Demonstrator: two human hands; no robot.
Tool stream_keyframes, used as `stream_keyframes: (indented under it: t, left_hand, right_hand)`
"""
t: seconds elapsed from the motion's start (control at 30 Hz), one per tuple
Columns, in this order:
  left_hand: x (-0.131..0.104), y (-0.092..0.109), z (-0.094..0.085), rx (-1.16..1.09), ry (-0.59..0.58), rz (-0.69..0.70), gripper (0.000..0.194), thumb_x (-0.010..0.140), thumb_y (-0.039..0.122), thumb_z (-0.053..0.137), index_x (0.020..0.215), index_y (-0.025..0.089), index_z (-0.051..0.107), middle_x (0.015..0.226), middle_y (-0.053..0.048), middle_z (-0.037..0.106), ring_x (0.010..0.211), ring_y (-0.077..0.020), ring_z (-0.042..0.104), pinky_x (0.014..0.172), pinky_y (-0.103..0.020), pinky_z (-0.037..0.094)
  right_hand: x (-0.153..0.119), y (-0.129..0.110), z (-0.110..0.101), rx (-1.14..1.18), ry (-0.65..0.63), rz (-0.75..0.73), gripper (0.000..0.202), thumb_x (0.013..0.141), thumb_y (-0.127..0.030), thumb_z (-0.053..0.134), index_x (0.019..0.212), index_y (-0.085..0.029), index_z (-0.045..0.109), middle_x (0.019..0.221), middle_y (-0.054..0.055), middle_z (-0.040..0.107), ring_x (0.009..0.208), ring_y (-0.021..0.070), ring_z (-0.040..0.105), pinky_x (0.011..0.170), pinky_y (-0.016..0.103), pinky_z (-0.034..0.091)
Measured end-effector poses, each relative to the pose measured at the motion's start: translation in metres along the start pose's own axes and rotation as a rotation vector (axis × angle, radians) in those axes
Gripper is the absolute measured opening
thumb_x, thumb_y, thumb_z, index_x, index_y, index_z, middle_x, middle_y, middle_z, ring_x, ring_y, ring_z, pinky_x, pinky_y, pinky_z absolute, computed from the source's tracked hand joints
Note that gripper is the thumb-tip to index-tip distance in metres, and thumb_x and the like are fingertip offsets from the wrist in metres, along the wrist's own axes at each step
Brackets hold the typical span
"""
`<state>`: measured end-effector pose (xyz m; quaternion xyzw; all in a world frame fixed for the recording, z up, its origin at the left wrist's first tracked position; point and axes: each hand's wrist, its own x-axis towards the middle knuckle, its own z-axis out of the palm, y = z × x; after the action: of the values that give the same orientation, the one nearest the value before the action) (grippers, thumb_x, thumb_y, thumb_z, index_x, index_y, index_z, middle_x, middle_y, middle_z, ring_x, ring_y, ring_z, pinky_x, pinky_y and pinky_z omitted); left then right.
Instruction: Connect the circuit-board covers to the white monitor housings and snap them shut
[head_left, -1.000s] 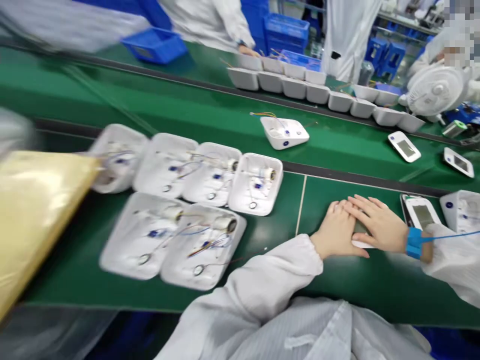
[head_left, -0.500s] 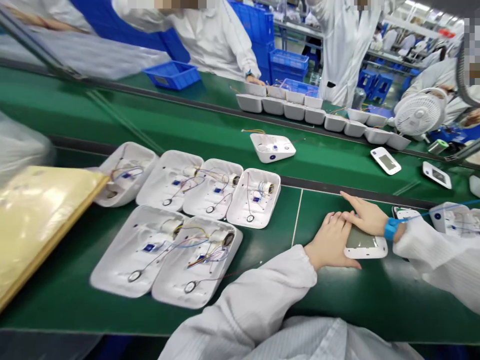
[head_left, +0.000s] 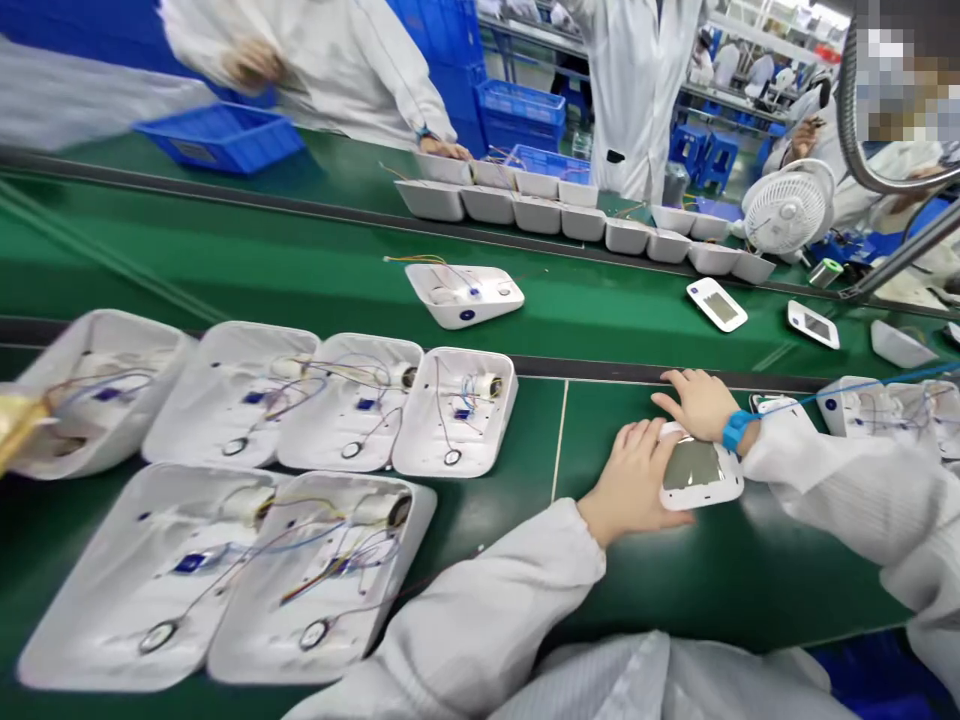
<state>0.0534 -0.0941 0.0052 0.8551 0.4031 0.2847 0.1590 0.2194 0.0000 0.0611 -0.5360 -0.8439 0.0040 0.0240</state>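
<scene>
This is a factory assembly floor: a long, flat green workbench bears rounded white plastic housings with coloured wires at nine o'clock; stacked blue plastic crates stand at twelve, a white-coated worker at one.

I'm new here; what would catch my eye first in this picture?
Probably the six open white plastic housings spread across the left of the green table, with coloured wires inside. Next, toward the right, the person's left hand rests on a white rounded panel with a grey screen, the right hand at its upper edge. A bright blue wristband stands out there too.
</scene>
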Motion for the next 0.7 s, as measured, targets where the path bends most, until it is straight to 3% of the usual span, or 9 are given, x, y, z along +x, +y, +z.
stream_keyframes:
  t: [0.13,0.27,0.37,0.47,0.6,0.7]
  left_hand:
    - [0.001,0.001,-0.001,-0.010,0.014,0.002,0.111,0.055,0.069,0.078,0.143,0.011,0.042,0.143,-0.021,0.048,0.133,-0.0396,0.045,0.114,-0.056,0.032]
    - [-0.001,0.003,0.002,0.013,0.033,-0.042,0.119,0.061,0.070,0.074,0.153,0.009,0.027,0.148,-0.023,0.044,0.136,-0.0401,0.042,0.113,-0.056,0.031]
    - [-0.002,0.005,0.002,0.037,0.023,-0.049,0.124,0.062,0.069,0.074,0.156,0.008,0.018,0.151,-0.024,0.042,0.136,-0.0405,0.042,0.113,-0.056,0.031]
    - [-0.001,0.006,0.001,0.029,0.007,-0.049,0.124,0.062,0.067,0.075,0.156,0.009,0.018,0.150,-0.024,0.042,0.134,-0.0413,0.044,0.111,-0.057,0.032]
    - [0.000,0.006,0.002,0.000,0.010,-0.055,0.125,0.061,0.063,0.077,0.157,0.011,0.016,0.149,-0.023,0.043,0.135,-0.0410,0.043,0.112,-0.058,0.031]
    - [-0.004,0.002,0.004,0.025,0.111,0.016,0.117,0.065,0.065,0.073,0.156,0.013,0.019,0.147,-0.022,0.045,0.134,-0.0390,0.046,0.112,-0.057,0.032]
  right_hand:
    - [-0.007,0.008,-0.001,0.089,0.028,0.068,0.045,0.103,-0.046,0.041,0.124,-0.012,0.061,0.116,0.014,0.067,0.109,0.0248,0.064,0.095,0.038,0.051]
    - [-0.052,0.006,-0.001,0.083,0.105,0.011,0.059,0.102,-0.050,0.040,0.143,-0.008,0.047,0.143,0.020,0.052,0.134,0.0324,0.049,0.108,0.049,0.045]
    - [-0.083,-0.004,0.000,0.095,0.118,0.031,0.073,0.099,-0.060,0.040,0.153,-0.010,0.036,0.150,0.022,0.045,0.139,0.0361,0.044,0.106,0.055,0.046]
    - [-0.091,-0.011,-0.001,0.153,0.134,0.108,0.073,0.100,-0.059,0.040,0.157,-0.017,0.030,0.150,0.021,0.045,0.137,0.0366,0.047,0.101,0.055,0.050]
    - [-0.084,-0.008,0.004,0.404,0.174,0.199,0.076,0.095,-0.058,0.050,0.158,-0.020,0.028,0.149,0.019,0.046,0.134,0.0358,0.051,0.101,0.056,0.050]
    - [-0.090,-0.004,0.011,0.789,0.226,0.420,0.082,0.091,-0.056,0.056,0.157,-0.017,0.025,0.145,0.021,0.050,0.130,0.0324,0.055,0.103,0.052,0.050]
